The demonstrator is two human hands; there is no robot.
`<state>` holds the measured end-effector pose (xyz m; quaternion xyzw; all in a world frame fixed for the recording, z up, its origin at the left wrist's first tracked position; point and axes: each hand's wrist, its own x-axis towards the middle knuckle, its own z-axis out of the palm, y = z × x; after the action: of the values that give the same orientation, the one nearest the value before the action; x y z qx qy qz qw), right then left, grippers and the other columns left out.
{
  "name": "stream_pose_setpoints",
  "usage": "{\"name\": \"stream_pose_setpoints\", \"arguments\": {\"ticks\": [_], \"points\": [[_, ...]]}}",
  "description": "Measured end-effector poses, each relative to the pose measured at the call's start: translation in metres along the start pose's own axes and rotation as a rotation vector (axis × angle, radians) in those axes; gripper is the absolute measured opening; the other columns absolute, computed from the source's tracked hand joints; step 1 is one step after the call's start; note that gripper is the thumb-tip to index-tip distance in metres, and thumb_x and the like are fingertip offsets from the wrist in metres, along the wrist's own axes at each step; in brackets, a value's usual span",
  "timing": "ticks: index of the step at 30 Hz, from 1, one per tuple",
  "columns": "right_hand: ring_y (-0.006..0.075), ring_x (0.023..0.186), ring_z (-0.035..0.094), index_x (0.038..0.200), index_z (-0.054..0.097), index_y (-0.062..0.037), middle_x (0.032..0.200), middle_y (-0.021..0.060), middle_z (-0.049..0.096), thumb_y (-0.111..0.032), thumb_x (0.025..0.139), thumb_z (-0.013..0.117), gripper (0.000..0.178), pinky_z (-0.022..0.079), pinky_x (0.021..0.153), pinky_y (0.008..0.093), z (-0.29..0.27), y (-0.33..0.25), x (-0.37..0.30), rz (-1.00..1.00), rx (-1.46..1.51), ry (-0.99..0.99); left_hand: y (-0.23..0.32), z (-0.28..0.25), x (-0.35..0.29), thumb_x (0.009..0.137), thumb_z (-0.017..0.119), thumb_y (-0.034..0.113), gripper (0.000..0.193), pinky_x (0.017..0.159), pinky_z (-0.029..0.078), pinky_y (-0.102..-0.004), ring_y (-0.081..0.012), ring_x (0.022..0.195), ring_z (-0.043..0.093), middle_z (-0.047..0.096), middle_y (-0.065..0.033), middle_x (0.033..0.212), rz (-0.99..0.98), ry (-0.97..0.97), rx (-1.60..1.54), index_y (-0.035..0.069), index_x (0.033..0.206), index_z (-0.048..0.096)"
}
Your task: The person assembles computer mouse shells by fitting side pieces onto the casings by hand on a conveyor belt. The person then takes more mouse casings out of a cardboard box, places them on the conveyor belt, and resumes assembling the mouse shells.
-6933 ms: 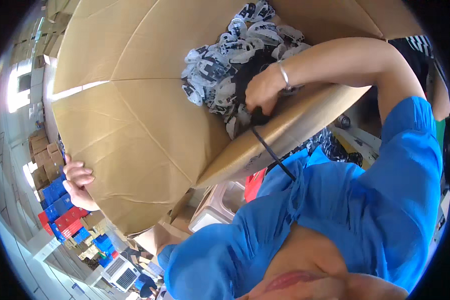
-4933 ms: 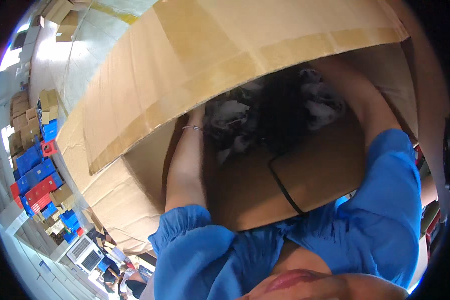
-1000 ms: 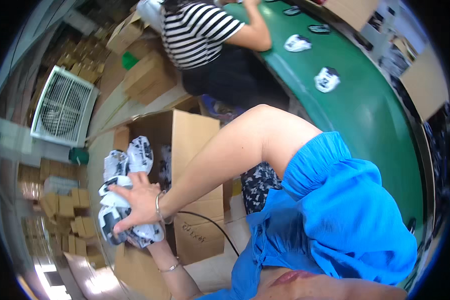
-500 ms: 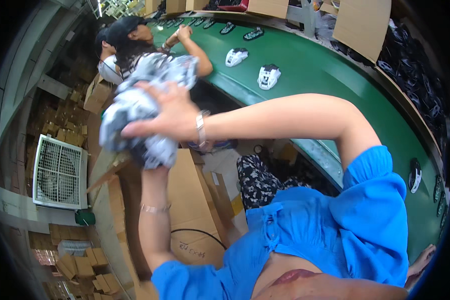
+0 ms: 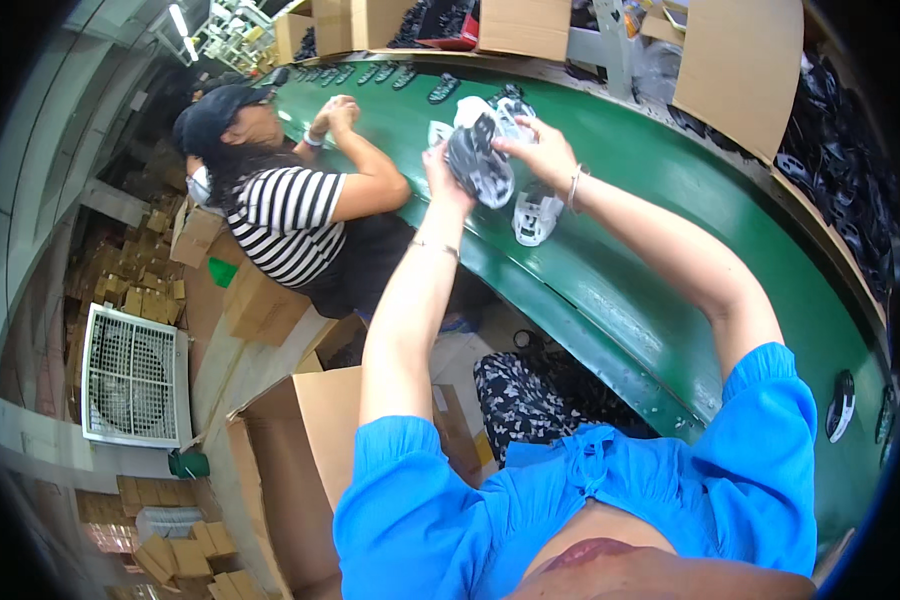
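My left hand is closed on a cluster of moulded shell-like pieces, with a dark grey-and-black piece at its front; motion blurs part of it. My right hand pinches a whitish moulded piece at the right side of the cluster. Both hands are over the green conveyor belt. Just below them on the belt lies a white shell piece with openings in it. A dark piece shows behind the cluster, partly covered.
A co-worker in a striped shirt sits left along the belt. Several dark pieces line its far side; a black-and-white one lies at right. An open cardboard box stands below left, near a boxed fan. Black parts fill the right edge.
Both hands have swung from above the cardboard box on the left to over the belt, carrying the pieces. The blurred bundle is now lowered near the belt's white pieces.
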<state>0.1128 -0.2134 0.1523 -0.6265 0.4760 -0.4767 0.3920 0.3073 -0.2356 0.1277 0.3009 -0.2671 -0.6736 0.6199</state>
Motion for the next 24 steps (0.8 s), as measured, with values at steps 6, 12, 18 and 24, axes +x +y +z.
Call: {"name": "stream_pose_setpoints", "arguments": {"ticks": [6, 12, 18, 24], "points": [[0.0373, 0.125, 0.041, 0.120, 0.061, -0.0117, 0.130, 0.0265, 0.047, -0.055, 0.065, 0.072, 0.071, 0.034, 0.104, 0.0428, -0.059, 0.045, 0.011, 0.032, -0.234, 0.218, 0.031, 0.029, 0.037, 0.085, 0.057, 0.024, 0.062, 0.090, 0.045, -0.0421, -0.0273, 0.118, 0.048, 0.039, -0.0160, 0.138, 0.432, 0.289, 0.387, 0.012, 0.142, 0.037], [0.0341, 0.122, 0.045, 0.118, 0.063, -0.0142, 0.127, 0.0213, 0.050, -0.045, 0.070, 0.072, 0.058, 0.038, 0.101, 0.0436, -0.083, 0.043, -0.023, 0.068, -0.385, 0.166, 0.083, 0.075, -0.050, 0.079, 0.064, 0.024, 0.060, 0.081, 0.039, -0.0291, -0.0182, 0.105, 0.049, 0.052, -0.0085, 0.124, 0.441, 0.477, 0.748, 0.008, 0.134, 0.045], [0.0182, 0.097, 0.060, 0.107, 0.067, -0.0108, 0.108, 0.0084, 0.061, -0.020, 0.078, 0.072, 0.031, 0.051, 0.080, 0.0300, 0.030, -0.082, -0.098, -0.475, 0.161, -0.237, 0.099, 0.050, -0.254, 0.079, 0.067, 0.013, 0.046, 0.083, 0.044, -0.0325, -0.0147, 0.099, 0.053, 0.059, -0.0079, 0.112, 0.436, -0.108, 1.552, 0.003, 0.122, 0.054], [0.0162, 0.078, 0.065, 0.101, 0.065, -0.0012, 0.086, 0.0087, 0.064, -0.007, 0.078, 0.068, 0.024, 0.053, 0.068, 0.0288, 0.146, -0.172, -0.187, -0.763, 0.285, -0.887, 0.166, 0.001, -0.466, 0.082, 0.058, 0.001, 0.012, 0.070, 0.046, -0.0239, -0.0104, 0.077, 0.057, 0.064, -0.0048, 0.085, 0.429, 0.449, 1.544, -0.002, 0.087, 0.068]]}}
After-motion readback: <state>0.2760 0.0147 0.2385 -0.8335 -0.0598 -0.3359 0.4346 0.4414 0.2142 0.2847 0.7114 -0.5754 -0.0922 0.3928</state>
